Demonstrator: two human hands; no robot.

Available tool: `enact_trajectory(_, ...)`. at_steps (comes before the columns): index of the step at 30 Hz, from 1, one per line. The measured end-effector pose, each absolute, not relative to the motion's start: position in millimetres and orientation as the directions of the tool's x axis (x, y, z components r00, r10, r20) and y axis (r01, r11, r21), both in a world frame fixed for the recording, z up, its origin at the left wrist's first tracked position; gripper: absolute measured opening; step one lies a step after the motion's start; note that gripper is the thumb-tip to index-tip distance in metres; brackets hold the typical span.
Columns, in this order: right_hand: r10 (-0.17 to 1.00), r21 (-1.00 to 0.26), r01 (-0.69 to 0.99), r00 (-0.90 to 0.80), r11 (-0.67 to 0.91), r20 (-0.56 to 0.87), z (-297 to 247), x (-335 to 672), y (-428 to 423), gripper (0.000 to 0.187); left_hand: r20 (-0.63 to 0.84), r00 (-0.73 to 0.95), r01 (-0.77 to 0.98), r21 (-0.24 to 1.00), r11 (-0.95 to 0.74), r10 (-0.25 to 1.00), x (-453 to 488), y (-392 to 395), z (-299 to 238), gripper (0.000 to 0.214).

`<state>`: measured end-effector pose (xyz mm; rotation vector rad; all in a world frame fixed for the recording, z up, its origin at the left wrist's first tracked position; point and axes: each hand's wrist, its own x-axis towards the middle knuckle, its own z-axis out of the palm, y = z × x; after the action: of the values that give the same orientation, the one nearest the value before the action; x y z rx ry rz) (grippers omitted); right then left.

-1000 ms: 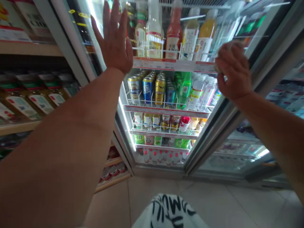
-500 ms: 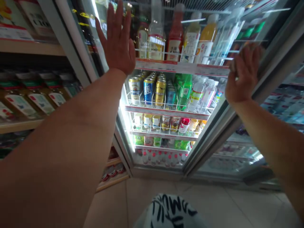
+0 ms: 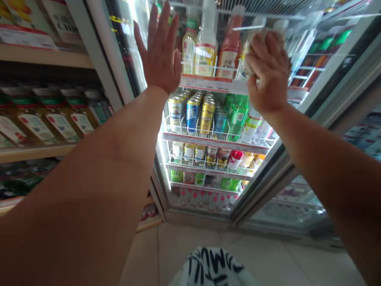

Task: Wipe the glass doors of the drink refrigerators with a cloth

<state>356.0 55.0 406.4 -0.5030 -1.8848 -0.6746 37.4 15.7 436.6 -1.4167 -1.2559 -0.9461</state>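
Pale, perhaps crumpled cloth (image 3: 246,66) against glass (image 3: 217,90).

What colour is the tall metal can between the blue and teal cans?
The tall metal can is gold, best seen in the head view.

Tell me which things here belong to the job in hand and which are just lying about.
In use:
pale cloth-like piece, mostly hidden under the right hand
left hand, open, palm towards the door
glass fridge door

Just around:
blue can, gold can and green bottle inside the fridge
amber bottles outside it, on the left
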Motion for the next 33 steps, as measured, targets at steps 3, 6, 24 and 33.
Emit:
enact_trajectory(3, 0.017, 0.264, 0.572, -0.437, 0.777, 0.899, 397, 324, 53, 0.055, 0.962, 0.162, 0.979, -0.184, 0.082, 0.221, 38, 15, 436, 0.071)
enact_trajectory(6, 0.02, 0.385, 0.44, -0.679, 0.812, 0.734, 388, 299, 42, 0.057, 0.957, 0.16, 0.966, -0.202, 0.16, 0.24, 39, 13, 436, 0.069)
enact_trajectory(24, 0.118, 0.303, 0.667, -0.508, 0.68, 0.853, 459, 217, 13, 0.055, 0.98, 0.107, 0.994, -0.107, -0.012, 0.167, 37, 25, 438, 0.068)
enact_trajectory(33, 0.018, 0.484, 0.505, -0.705, 0.715, 0.709, 460, 277, 31, 0.06, 0.978, 0.181, 0.957, -0.201, 0.211, 0.107, 32, 29, 436, 0.053)
